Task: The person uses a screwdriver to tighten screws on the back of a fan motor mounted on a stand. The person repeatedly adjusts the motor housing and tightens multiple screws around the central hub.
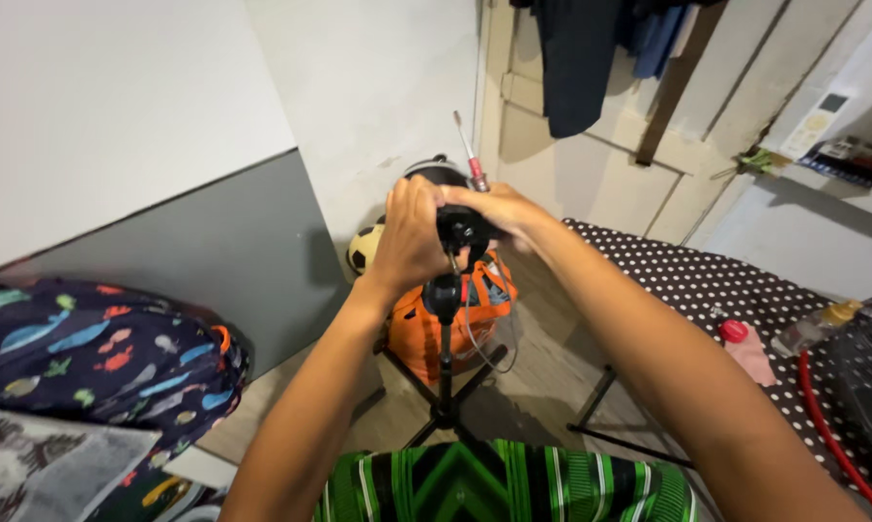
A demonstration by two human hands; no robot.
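Black tripod head (pixel 460 227) gripped by left hand (pixel 412 237); right hand (pixel 499 208) grips it plus a screwdriver (pixel 472 159), work unfinished.

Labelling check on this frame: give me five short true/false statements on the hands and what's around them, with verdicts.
1. Both hands grip a black part at the top of a stand. True: the left hand and right hand close round the black head of the tripod stand.
2. The right hand also holds a screwdriver. True: the screwdriver sticks up from it, tip upward.
3. The bag behind the stand is blue. False: the bag is orange.
4. A football sits by the wall. True: the ball lies beside the orange bag.
5. The cloth on the right is striped. False: the dark cloth has white dots.
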